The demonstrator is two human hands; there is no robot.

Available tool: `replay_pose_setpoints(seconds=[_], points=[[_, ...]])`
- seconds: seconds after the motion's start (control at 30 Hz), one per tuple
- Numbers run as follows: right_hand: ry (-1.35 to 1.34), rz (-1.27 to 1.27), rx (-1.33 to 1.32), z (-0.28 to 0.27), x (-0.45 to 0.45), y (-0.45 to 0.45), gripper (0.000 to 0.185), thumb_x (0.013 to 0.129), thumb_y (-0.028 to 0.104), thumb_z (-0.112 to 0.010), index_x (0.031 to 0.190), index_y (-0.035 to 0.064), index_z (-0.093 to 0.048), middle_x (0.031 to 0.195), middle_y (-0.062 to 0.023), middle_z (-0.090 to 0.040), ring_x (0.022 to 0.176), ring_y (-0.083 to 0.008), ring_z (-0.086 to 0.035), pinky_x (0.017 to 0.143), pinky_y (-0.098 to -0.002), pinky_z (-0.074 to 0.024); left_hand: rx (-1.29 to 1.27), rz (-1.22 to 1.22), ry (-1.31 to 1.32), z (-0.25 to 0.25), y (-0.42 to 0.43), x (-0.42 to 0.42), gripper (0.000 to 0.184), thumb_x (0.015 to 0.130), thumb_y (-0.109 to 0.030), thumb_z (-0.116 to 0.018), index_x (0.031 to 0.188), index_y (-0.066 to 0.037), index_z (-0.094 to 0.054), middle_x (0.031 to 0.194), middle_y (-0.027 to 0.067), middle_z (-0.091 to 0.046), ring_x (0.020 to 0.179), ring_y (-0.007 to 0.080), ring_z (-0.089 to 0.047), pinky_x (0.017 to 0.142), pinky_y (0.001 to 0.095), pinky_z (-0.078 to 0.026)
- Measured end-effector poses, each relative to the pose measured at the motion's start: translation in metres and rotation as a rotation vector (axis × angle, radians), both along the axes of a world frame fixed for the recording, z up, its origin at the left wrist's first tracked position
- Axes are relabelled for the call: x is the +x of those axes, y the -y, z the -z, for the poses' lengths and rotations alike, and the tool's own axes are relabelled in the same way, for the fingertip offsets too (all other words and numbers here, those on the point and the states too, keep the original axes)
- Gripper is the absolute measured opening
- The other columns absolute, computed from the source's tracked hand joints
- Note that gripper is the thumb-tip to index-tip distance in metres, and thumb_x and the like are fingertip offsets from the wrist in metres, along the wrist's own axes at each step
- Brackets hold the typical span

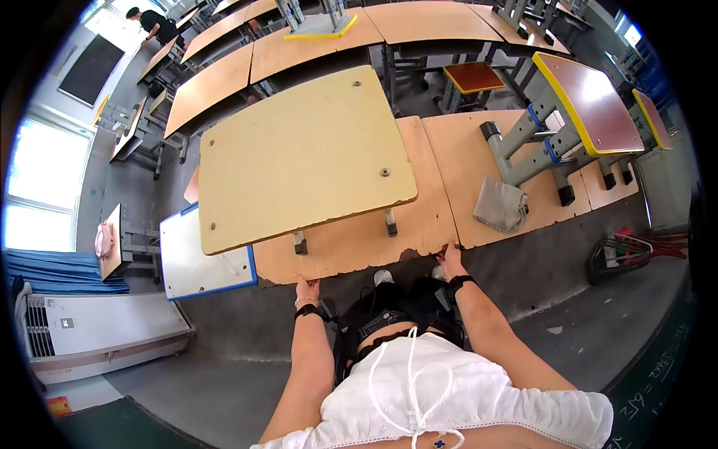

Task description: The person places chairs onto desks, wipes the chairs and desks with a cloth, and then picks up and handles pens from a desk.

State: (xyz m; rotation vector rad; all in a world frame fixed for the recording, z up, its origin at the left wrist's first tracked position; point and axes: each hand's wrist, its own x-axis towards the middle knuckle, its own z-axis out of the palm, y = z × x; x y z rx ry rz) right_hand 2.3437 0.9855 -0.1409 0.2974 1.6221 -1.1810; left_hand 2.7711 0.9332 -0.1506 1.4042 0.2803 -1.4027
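Note:
My left hand grips the chipped front edge of a wooden desk. Farther right along that edge, my right hand is closed on it too, near the seam with the neighbouring desk; the fingers of both hands are partly hidden. A stool with a pale yellow top stands on the desk, its feet resting near the front. On the adjoining desk to the right lies a grey cloth, beside an upturned-looking stool with a red-brown, yellow-edged seat.
A white board-like top with blue edging adjoins on the left. Rows of desks fill the room ahead. A white air-conditioner unit lies left, and a dark basket sits right. A person bends over a far desk.

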Motion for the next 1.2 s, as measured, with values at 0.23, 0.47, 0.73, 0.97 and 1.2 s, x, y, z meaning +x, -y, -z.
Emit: replay_pose_setpoints(seconds=[0.23, 0.47, 0.73, 0.97, 1.2], points=[[0.003, -0.062, 0.096, -0.012, -0.006, 0.005, 0.045, 0.088, 0.045, -0.038, 0.090, 0.0013, -0.049, 0.081, -0.0086, -0.053, 0.067, -0.0196, -0.052, 0.055, -0.0319, -0.0452, 0.068, 0.026, 0.035, 0.015, 0.000, 0.003, 0.049, 0.086, -0.049, -0.041, 0.085, -0.002, -0.054, 0.073, 0.0062, -0.056, 0.074, 0.0204, -0.053, 0.083, 0.0342, -0.042], [0.259, -0.131, -0.064, -0.012, -0.028, -0.009, 0.041, 0.088, 0.044, -0.041, 0.085, 0.0043, -0.048, 0.083, -0.0082, -0.051, 0.082, -0.0229, -0.049, 0.072, -0.0363, -0.0427, 0.160, 0.050, 0.162, -0.001, 0.003, -0.008, 0.051, 0.087, -0.049, -0.037, 0.088, 0.000, -0.055, 0.077, 0.0075, -0.058, 0.076, 0.0202, -0.053, 0.077, 0.0321, -0.046], [0.289, -0.084, -0.073, -0.011, -0.025, -0.010, 0.040, 0.088, 0.046, -0.040, 0.084, 0.0063, -0.043, 0.094, -0.0121, -0.048, 0.091, -0.0255, -0.045, 0.075, -0.0369, -0.0402, 0.289, 0.026, 0.350, -0.018, 0.013, -0.032, 0.056, 0.087, -0.050, -0.037, 0.099, 0.003, -0.051, 0.087, 0.0118, -0.055, 0.077, 0.0223, -0.052, 0.076, 0.0353, -0.046], [0.230, -0.063, -0.011, -0.021, -0.016, -0.011, 0.044, 0.088, 0.048, -0.036, 0.090, 0.0045, -0.044, 0.098, -0.0124, -0.048, 0.097, -0.0267, -0.045, 0.076, -0.0378, -0.0398, 0.252, 0.045, 0.308, -0.026, 0.006, -0.030, 0.052, 0.088, -0.047, -0.037, 0.101, 0.001, -0.052, 0.091, 0.0110, -0.055, 0.083, 0.0235, -0.051, 0.082, 0.0368, -0.044], [0.128, -0.157, 0.103, -0.014, -0.019, -0.002, 0.055, 0.087, 0.052, -0.031, 0.107, 0.0023, -0.043, 0.105, -0.0126, -0.050, 0.095, -0.0274, -0.049, 0.070, -0.0353, -0.0409, 0.120, 0.062, 0.219, -0.013, -0.002, -0.016, 0.049, 0.090, -0.041, -0.037, 0.101, 0.004, -0.050, 0.093, 0.0132, -0.055, 0.087, 0.0254, -0.051, 0.091, 0.0393, -0.039]])
